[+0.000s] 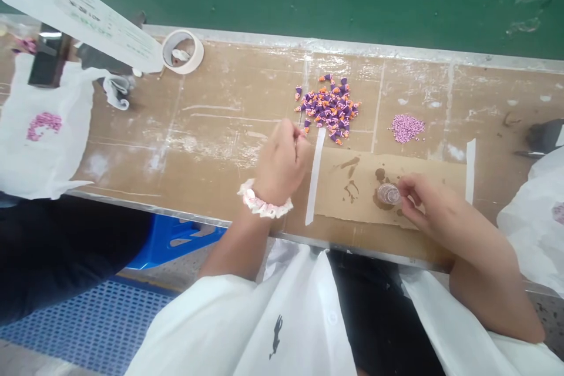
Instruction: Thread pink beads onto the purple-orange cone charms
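White short-sleeved top, bare forearms.
Pink-and-white frilly scrunchie (265,202) at left wrist; small black figure logo (276,336) below scrunchie.

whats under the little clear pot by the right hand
The clear pot sits on a cardboard sheet taped to the workbench, over a dark stain. The right hand touches it; its contents can't be made out.

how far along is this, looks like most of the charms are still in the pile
Early on, it seems. Done: the cardboard sheet is taped down. In hand: the left hand pinches at the edge of the purple-orange charms, and the right hand holds a small clear cap. Left: nearly the whole pile and the pink beads lie untouched.
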A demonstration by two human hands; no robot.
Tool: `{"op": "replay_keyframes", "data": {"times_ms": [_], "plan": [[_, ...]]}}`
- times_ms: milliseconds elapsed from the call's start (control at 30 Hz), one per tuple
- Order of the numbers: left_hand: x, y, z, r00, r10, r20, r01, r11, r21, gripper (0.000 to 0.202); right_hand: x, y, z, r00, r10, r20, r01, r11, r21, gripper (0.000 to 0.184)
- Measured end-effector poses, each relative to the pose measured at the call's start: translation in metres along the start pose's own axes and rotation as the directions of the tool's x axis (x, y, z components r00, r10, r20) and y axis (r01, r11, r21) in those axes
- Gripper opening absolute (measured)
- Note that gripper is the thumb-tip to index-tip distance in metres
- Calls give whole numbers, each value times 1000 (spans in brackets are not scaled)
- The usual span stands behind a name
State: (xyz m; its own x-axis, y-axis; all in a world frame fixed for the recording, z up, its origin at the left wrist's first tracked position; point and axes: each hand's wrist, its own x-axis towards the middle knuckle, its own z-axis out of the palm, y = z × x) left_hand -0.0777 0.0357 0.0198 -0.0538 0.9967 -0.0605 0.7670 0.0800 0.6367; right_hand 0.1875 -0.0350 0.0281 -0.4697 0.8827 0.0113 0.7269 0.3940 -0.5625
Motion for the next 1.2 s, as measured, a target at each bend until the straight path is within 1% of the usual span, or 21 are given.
{"op": "replay_keyframes", "data": {"times_ms": [33,67,100,133,167,200,233,267,300,333,400,467,533,600,700,767,800,867,967,1067,1200], "plan": [[-2,6,3,998,34,51,-20,964,-265,11,-1,1,0,1000,1,-5,0,1000,12,6],[-4,14,6,989,68,134,11,856,-517,14,-1,1,-1,1000,6,-14,-6,1000,29,7],[-6,22,11,966,109,235,94,698,-710,16,-1,2,-1,999,16,-32,-15,999,51,7],[-8,31,15,925,160,344,212,533,-819,19,-1,3,-1,998,29,-59,-24,996,80,8],[-11,40,20,874,213,436,333,392,-858,22,-1,3,-1,994,44,-98,-32,992,119,10],[-13,48,25,820,262,508,438,283,-853,25,0,3,-1,988,62,-142,-37,984,173,13],[-15,55,30,772,304,559,519,207,-829,28,1,3,-1,977,84,-194,-35,969,245,16],[-18,60,35,740,329,587,572,151,-806,31,2,2,-1,962,111,-251,-21,942,336,19],[-20,64,39,725,337,600,603,112,-790,33,3,1,-1,942,146,-301,1,898,440,21],[-23,67,44,727,330,602,613,82,-786,35,4,-1,0,926,184,-330,28,838,545,23],[-29,68,52,756,291,587,602,43,-797,35,6,-4,0,911,256,-324,62,690,721,22],[-34,67,57,773,265,576,596,8,-803,33,8,-6,1,915,299,-271,62,559,827,20],[-37,64,61,766,267,585,610,-14,-792,31,10,-7,3,915,328,-237,54,482,875,18],[-38,62,62,744,284,604,635,-21,-772,30,11,-9,7,893,363,-267,73,469,880,18],[-39,61,60,681,325,656,698,-17,-716,29,13,-13,14,821,380,-427,149,579,802,20],[-40,61,59,636,354,685,738,-18,-675,28,12,-16,18,779,344,-525,178,680,711,23],[-40,61,59,618,366,696,753,-21,-658,27,12,-18,19,771,311,-555,184,727,662,24],[-41,62,59,595,381,707,772,-26,-635,24,11,-20,20,771,225,-595,188,813,551,26],[-43,62,61,599,393,697,769,-42,-637,20,9,-22,17,801,90,-592,190,900,392,28],[-44,63,63,604,405,686,765,-51,-643,21,8,-22,13,838,11,-546,189,932,308,29],[-45,62,65,608,418,675,756,-43,-654,23,8,-22,10,852,-21,-523,194,941,279,30]]}}
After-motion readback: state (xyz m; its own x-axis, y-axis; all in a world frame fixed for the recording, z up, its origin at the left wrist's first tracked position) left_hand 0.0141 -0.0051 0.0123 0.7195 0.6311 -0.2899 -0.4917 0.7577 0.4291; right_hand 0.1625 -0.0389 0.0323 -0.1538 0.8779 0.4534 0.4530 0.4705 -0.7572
